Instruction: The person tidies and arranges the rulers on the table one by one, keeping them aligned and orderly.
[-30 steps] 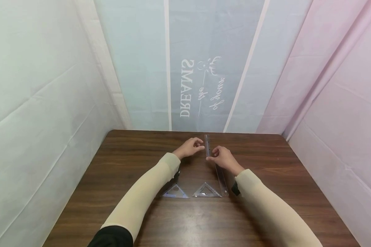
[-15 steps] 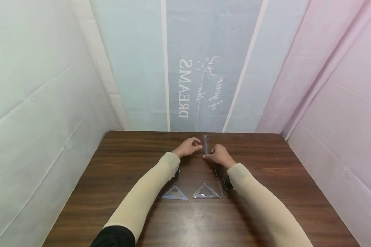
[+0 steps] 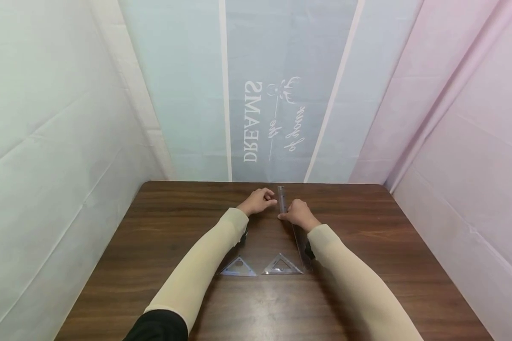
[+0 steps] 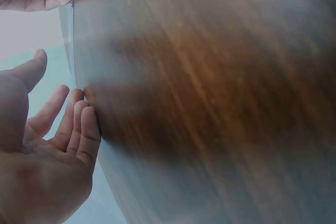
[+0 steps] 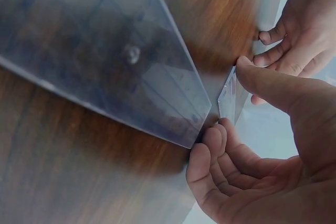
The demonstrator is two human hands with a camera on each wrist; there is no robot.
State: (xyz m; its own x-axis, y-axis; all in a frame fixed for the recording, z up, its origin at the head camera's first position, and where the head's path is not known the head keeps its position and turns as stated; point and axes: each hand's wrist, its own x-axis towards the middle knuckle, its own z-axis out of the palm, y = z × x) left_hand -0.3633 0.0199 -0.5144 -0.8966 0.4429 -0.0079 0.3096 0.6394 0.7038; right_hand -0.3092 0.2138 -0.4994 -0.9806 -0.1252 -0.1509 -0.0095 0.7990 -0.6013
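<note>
A clear ruler (image 3: 281, 199) with dark markings lies near the table's far edge, between the two hands. My right hand (image 3: 299, 213) grips its near end; in the right wrist view the thumb and fingers lie on either side of this ruler (image 5: 227, 95). Just left of the ruler is my left hand (image 3: 258, 201), thumb apart from bent fingers, holding nothing; whether its fingertips touch the ruler I cannot tell. A second long clear strip (image 3: 300, 248), with a hole near its end, lies partly under the right wrist. It looks large in the right wrist view (image 5: 126, 77).
Two clear set squares lie side by side nearer the front: a blue-tinted one (image 3: 240, 268) by the left forearm and a plain one (image 3: 282, 266) next to the long strip. The brown wooden table (image 3: 162, 246) meets a printed cloth (image 3: 273, 47) behind; pale cloth hangs at both sides.
My right hand has moved slightly left and its fingers have closed in on the ruler's near end. The left hand stays beside the ruler. The whole head view has shifted a little.
</note>
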